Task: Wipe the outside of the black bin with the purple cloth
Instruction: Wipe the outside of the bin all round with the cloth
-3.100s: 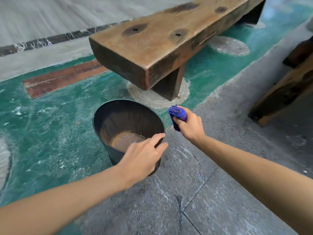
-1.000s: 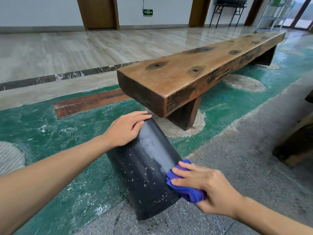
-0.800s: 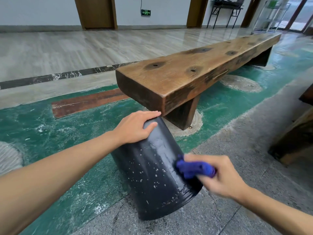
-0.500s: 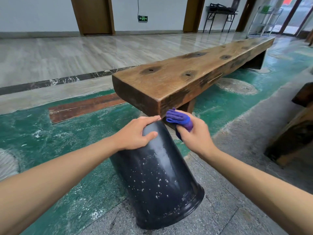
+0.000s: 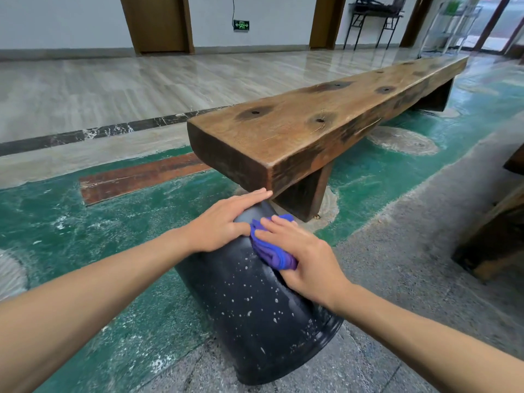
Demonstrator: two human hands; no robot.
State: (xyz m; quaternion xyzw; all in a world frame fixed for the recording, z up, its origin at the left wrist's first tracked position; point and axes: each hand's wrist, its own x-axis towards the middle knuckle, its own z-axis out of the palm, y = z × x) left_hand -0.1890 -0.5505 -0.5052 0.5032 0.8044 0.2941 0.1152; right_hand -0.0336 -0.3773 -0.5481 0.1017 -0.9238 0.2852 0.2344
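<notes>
The black bin (image 5: 255, 313) stands upside down and tilted on the floor, its rim low at the front and its speckled wall facing me. My left hand (image 5: 224, 222) rests on the raised base end with its fingers laid out straight. My right hand (image 5: 306, 259) holds the bunched purple cloth (image 5: 272, 253) and presses it against the upper part of the bin's wall, right beside my left thumb. Most of the cloth is hidden under that hand.
A thick wooden bench (image 5: 312, 129) ends just behind the bin, its corner close above my left fingertips. Its leg (image 5: 303, 197) stands right of the bin. More dark wood (image 5: 493, 236) lies at the right edge. Green and grey floor surrounds the bin.
The bin went from upright to overturned and tilted. My right hand wiped with the cloth from low on the wall up to the base end, and now lies just below it beside my left hand.
</notes>
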